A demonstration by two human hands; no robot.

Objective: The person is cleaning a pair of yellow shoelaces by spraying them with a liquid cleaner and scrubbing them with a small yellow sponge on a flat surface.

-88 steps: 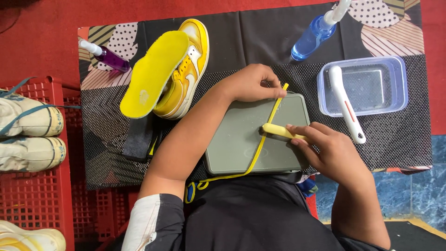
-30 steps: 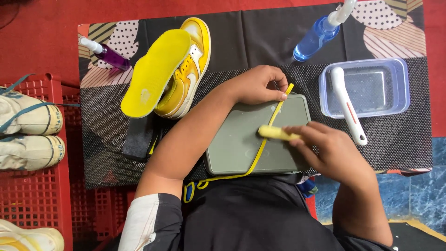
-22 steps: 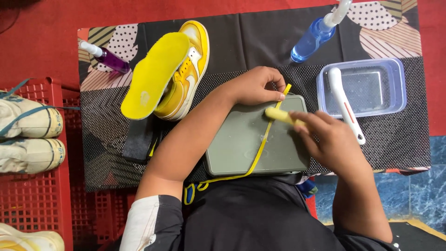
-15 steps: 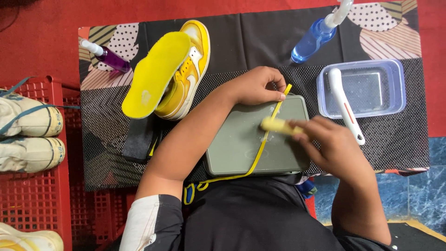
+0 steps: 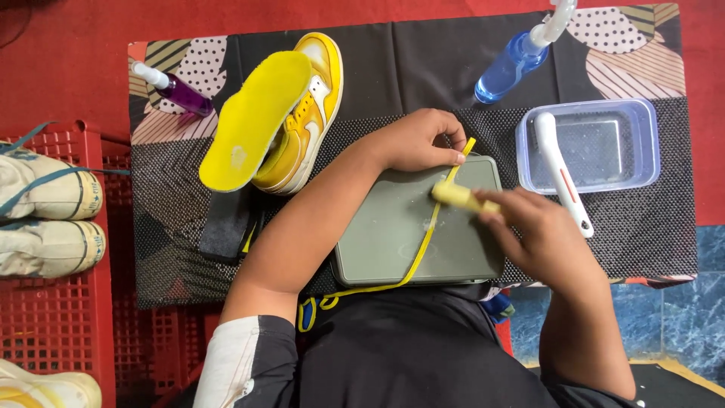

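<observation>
The fingertips of the left hand (image 5: 419,140) are pressing together on the far end of a yellow shoelace (image 5: 423,249), pinning it against the far edge of a grey-green board (image 5: 385,234). The fingers of the right hand (image 5: 540,234) are curling closed around a small pale yellow brush (image 5: 457,196), whose tip is pointing left and touching the lace just near of the left fingertips. The brush and hand are looking slightly blurred.

The lace is running from that pinned end down across the wet, soapy board, then curving left along its near edge and ending in loops beside the person's dark shirt. The board is lying in the near middle of a black patterned mat (image 5: 649,196), just in front of the person's body.

Right of the board, a clear plastic tub (image 5: 649,143) of water is sitting on the mat, and a white long-handled brush (image 5: 563,177) is leaning across its near rim. Beyond it, a blue spray bottle (image 5: 513,64) is lying at the far edge. On the far left, a yellow sneaker (image 5: 310,121) is resting with a yellow insole (image 5: 253,121) propped on it, a small purple spray bottle (image 5: 177,89) is lying beside them, and a dark block (image 5: 226,223) is sitting just near of the insole. Off the mat on the left, a red crate (image 5: 68,302) is holding pale worn shoes (image 5: 49,219).
</observation>
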